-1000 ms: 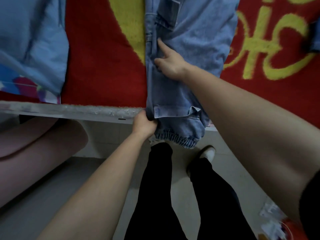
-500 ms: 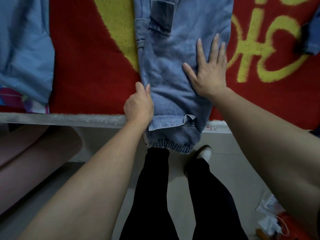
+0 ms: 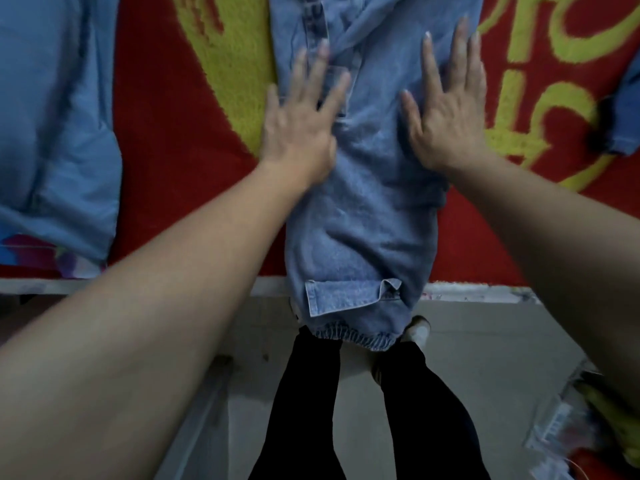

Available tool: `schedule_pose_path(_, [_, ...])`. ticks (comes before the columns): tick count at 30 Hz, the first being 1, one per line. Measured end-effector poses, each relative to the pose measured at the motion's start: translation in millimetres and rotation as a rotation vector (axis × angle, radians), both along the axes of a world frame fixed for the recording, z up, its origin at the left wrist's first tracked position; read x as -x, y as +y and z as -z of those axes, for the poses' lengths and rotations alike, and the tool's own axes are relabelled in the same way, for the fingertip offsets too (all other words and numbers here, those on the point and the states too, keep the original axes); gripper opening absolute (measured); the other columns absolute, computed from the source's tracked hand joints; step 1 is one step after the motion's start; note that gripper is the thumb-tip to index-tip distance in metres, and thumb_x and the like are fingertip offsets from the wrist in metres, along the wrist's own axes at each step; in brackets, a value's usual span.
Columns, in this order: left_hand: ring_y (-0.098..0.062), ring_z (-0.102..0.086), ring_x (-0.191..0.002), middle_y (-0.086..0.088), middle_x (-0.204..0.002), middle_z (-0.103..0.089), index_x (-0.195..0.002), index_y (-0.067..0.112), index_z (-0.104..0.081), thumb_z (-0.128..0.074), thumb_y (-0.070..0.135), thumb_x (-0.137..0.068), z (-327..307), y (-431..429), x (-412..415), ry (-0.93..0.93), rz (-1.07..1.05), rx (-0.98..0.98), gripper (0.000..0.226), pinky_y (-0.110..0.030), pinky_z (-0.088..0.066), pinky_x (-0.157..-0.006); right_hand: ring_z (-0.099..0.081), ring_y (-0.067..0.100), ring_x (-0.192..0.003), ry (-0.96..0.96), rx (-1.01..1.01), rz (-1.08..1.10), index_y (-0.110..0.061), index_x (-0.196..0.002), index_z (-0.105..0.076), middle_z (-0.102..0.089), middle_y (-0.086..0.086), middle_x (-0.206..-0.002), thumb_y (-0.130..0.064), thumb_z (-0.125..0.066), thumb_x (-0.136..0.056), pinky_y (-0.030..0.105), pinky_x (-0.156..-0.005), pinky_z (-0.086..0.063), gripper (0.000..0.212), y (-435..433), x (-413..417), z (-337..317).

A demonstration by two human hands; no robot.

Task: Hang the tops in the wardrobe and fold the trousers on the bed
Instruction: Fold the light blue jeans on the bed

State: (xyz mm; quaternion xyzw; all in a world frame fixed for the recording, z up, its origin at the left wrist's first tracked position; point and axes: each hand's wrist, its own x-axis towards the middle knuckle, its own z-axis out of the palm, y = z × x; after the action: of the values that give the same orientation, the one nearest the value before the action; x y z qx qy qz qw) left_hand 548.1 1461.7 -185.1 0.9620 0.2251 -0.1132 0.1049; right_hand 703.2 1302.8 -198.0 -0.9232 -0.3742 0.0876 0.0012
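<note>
Two flat palms: left hand point(image 3: 298, 133) and right hand point(image 3: 446, 133) press the trousers point(image 3: 360, 220), fingers spread. Trousers look leg-on-leg across the near edge of the bed point(image 3: 166, 168), cuffs overhanging. Cross-folds pending; blue top point(image 3: 52, 116) lies unhung.

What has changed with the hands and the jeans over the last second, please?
The left hand let go of the jeans by the bed edge and moved up them, now pressing flat. The right hand uncurled and shifted rightward, also flat. The jeans stay on the red blanket, cuff overhanging.
</note>
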Motion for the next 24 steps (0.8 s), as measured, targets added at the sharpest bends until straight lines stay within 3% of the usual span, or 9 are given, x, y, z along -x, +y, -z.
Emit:
schedule_pose_path(4, [-0.026, 0.004, -0.152, -0.005, -0.165, 0.005, -0.156, 0.034, -0.010, -0.041, 0.052, -0.090, 12, 22, -27, 0.236, -0.197, 0.143, 0.075, -0.060, -0.024, -0.111, 0.007, 0.037, -0.153, 0.163, 0.159, -0.009, -0.025, -0.160, -0.004, 0.009, 0.016, -0.166, -0.064, -0.020, -0.100, 0.052, -0.123, -0.006, 0.073, 18, -28, 12])
schedule_pose_path(7, [-0.026, 0.004, -0.152, -0.006, -0.165, 0.005, -0.156, 0.033, -0.011, -0.043, 0.052, -0.089, 15, 23, -32, 0.255, -0.189, 0.156, 0.076, -0.060, -0.026, -0.110, 0.012, 0.033, -0.153, 0.256, 0.254, -0.001, -0.029, -0.159, 0.003, 0.016, 0.011, -0.166, -0.068, -0.016, -0.099, 0.051, -0.124, -0.002, 0.075, 24, -34, 24])
schedule_pose_path(17, [-0.025, 0.005, -0.152, -0.003, -0.165, 0.007, -0.155, 0.035, -0.009, -0.048, 0.053, -0.088, 12, 27, -35, 0.325, -0.186, 0.174, 0.080, -0.060, -0.029, -0.112, 0.030, 0.034, -0.147, 0.403, 0.300, 0.034, -0.030, -0.156, 0.018, 0.034, 0.011, -0.160, -0.073, -0.009, -0.093, 0.053, -0.119, 0.016, 0.080, 28, -37, 35])
schedule_pose_path(24, [-0.021, 0.006, -0.152, -0.001, -0.165, 0.008, -0.156, 0.036, -0.008, -0.053, 0.050, -0.089, 4, 27, -41, 0.395, -0.226, 0.203, 0.082, -0.050, -0.027, -0.117, 0.037, 0.033, -0.144, 0.481, 0.285, 0.003, -0.031, -0.154, 0.023, 0.041, 0.010, -0.156, -0.073, -0.008, -0.092, 0.052, -0.113, 0.026, 0.081, 25, -39, 38])
